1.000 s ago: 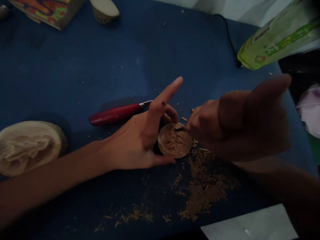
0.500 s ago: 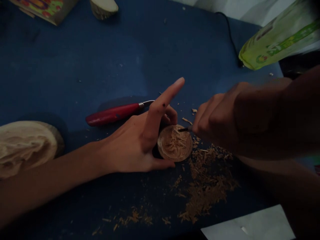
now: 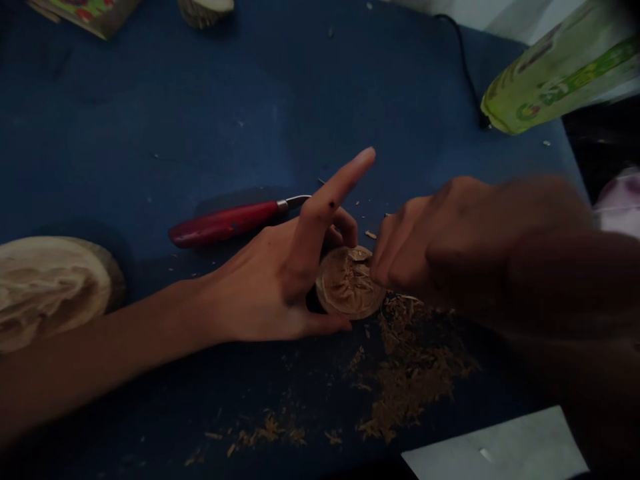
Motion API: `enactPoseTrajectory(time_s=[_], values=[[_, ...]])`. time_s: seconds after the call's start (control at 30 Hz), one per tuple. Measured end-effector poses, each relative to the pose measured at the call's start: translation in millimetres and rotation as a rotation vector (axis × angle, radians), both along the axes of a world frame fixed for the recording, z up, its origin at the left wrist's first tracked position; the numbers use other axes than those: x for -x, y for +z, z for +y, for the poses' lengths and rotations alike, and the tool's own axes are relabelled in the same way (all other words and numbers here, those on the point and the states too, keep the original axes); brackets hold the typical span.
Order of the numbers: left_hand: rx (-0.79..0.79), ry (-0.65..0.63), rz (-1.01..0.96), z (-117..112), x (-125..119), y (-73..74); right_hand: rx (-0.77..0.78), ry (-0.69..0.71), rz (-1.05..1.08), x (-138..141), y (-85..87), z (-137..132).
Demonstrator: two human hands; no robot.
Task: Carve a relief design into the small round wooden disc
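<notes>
A small round wood slice [image 3: 345, 287] with carved grooves across its face lies on the blue table. My left hand [image 3: 275, 280] grips its left side between thumb and bent fingers, with the index finger stretched up and away. At the slice's right edge, my right hand [image 3: 425, 240] is a closed fist around a carving tool, which the fingers almost wholly hide. Just behind my left hand lies a red-handled hook knife [image 3: 230, 223]; its curved blade partly disappears behind my fingers. Wood shavings [image 3: 415, 380] are heaped below my right hand.
A larger carved wood slice [image 3: 55, 287] lies at the left, partly behind my left forearm. A green-and-clear plastic package [image 3: 550, 87] and a black cable [image 3: 465, 67] are at the back right. Another wood piece [image 3: 205, 10] sits at the top, and a white sheet [image 3: 500, 447] at the lower right.
My right hand has moved left and closer over the wood slice, covering the thin dark blade that showed before. My left hand keeps its grip.
</notes>
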State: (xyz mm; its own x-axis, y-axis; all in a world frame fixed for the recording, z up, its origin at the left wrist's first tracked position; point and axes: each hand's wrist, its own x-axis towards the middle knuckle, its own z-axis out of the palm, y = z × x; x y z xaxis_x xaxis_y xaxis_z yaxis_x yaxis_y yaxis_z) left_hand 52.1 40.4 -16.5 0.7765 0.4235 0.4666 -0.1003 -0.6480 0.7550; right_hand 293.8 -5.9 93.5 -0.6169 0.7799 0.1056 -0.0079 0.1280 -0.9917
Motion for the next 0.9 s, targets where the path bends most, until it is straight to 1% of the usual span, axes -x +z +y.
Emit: enactPoseTrajectory(time_s=[0.07, 0.13, 0.23, 0.27, 0.33, 0.37, 0.43, 0.5, 0.57, 0.7, 0.8, 0.9], values=[[-0.001, -0.012, 0.010, 0.1, -0.5, 1.3, -0.023, 0.037, 0.074, 1.3, -4.7, 4.8], [0.003, -0.015, 0.006, -0.4, -1.2, 2.3, -0.031, 0.052, 0.102, 3.2, -6.2, 8.3], [0.004, -0.005, 0.001, -1.5, -2.1, 2.5, -0.026, -0.028, 0.108, 3.4, -7.7, 9.4], [-0.006, -0.006, 0.002, -1.7, -2.2, 2.2, -0.015, -0.048, 0.111, 1.8, -9.1, 9.4], [-0.030, 0.002, 0.006, -1.5, -2.2, 1.2, 0.037, -0.037, 0.147, -3.5, -13.6, 9.6], [-0.041, 0.010, 0.002, -1.2, -2.0, 0.7, 0.109, -0.034, 0.145, -6.5, -16.1, 9.5], [-0.056, 0.015, -0.018, -0.7, -1.4, 0.3, 0.170, -0.081, 0.189, -10.6, -20.0, 7.3], [-0.049, 0.014, -0.003, -1.0, -0.6, 1.5, 0.179, -0.159, 0.208, -9.8, -21.1, 1.2], [-0.032, 0.025, 0.044, -2.1, 0.2, 3.9, 0.169, -0.238, 0.210, -3.4, -19.0, -8.2], [-0.024, 0.032, 0.049, -4.4, 0.8, 6.6, 0.184, -0.369, 0.238, 16.3, -9.8, -24.0], [-0.017, 0.022, 0.041, -4.3, 0.9, 5.0, 0.221, -0.446, 0.236, 24.4, -4.9, -23.5], [-0.008, 0.007, 0.041, -4.1, 1.8, 5.9, 0.247, -0.465, 0.224, 21.2, -4.1, -16.5]])
